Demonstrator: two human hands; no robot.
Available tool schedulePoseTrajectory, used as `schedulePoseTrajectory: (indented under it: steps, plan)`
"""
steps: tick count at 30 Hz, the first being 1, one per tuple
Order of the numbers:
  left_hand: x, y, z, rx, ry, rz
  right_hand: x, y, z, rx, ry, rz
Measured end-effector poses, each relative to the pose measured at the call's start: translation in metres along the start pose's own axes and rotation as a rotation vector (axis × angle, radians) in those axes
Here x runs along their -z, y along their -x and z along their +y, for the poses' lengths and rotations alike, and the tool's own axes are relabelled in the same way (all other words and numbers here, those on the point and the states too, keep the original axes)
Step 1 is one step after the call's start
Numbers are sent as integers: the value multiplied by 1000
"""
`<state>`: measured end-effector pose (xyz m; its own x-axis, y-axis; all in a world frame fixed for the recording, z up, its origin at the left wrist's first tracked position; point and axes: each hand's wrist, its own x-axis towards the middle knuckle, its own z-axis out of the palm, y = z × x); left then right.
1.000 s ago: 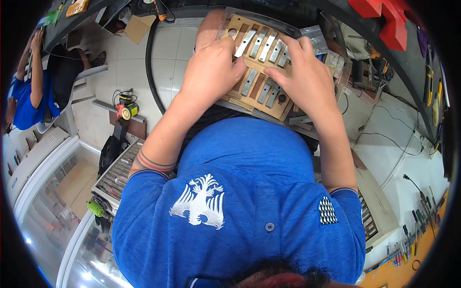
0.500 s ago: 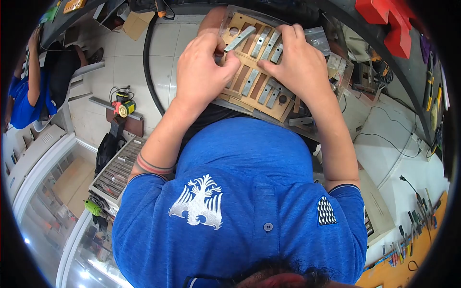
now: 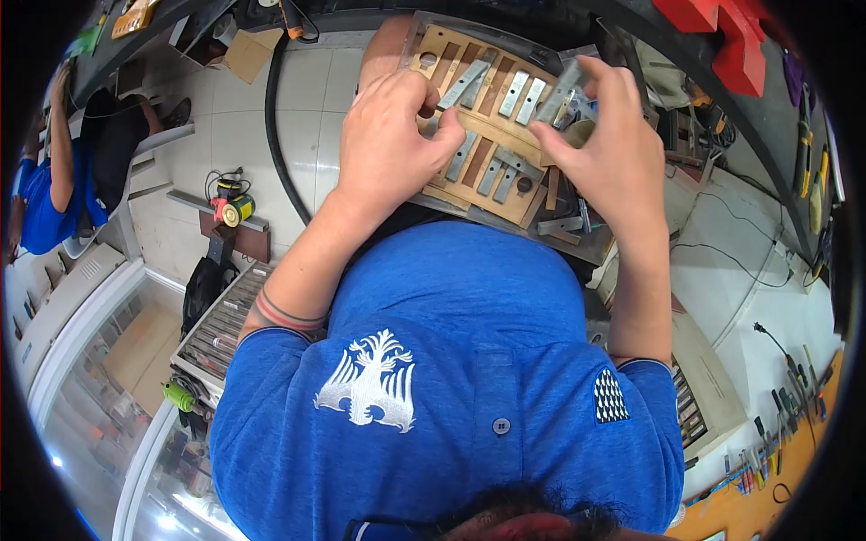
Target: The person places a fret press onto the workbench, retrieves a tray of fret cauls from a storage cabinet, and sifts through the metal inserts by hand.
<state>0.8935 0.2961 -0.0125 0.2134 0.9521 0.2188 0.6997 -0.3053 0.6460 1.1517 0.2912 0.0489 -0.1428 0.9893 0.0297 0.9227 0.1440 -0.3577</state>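
A wooden slotted board [image 3: 505,132] holds several grey metal bars, some in its upper row and some in its lower row. My left hand [image 3: 390,135] is curled at the board's left side, thumb and index finger at the lower end of a slanted metal bar [image 3: 464,83] that lies across the upper slots. At the right edge, my right hand [image 3: 618,140] grips another metal bar [image 3: 561,90] by its ends, between thumb and fingers. One short bar lies tilted across the lower row, near the round hole.
Loose metal pieces [image 3: 561,225] lie right of the board, beside a clear plastic bag. A black hose [image 3: 272,126] and a yellow-and-red tool [image 3: 236,209] are on the left floor. Another person in blue [image 3: 54,180] sits at far left. Red parts [image 3: 722,41] are upper right.
My right hand has moved right, off the board's upper row, with a metal bar in it. The slanted bar at my left hand has shifted slightly right over the upper slots.
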Motion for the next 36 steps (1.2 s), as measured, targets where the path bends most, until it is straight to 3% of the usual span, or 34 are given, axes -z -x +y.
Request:
schedulePoseTrajectory:
  steps: [13,36]
  plan:
    - [-18,0,24,-151,-139,-135,-1,29,12,-124,-122,-63]
    - [-34,-16,22,-89,-208,-222,-7,28,14,-147,-186,-112]
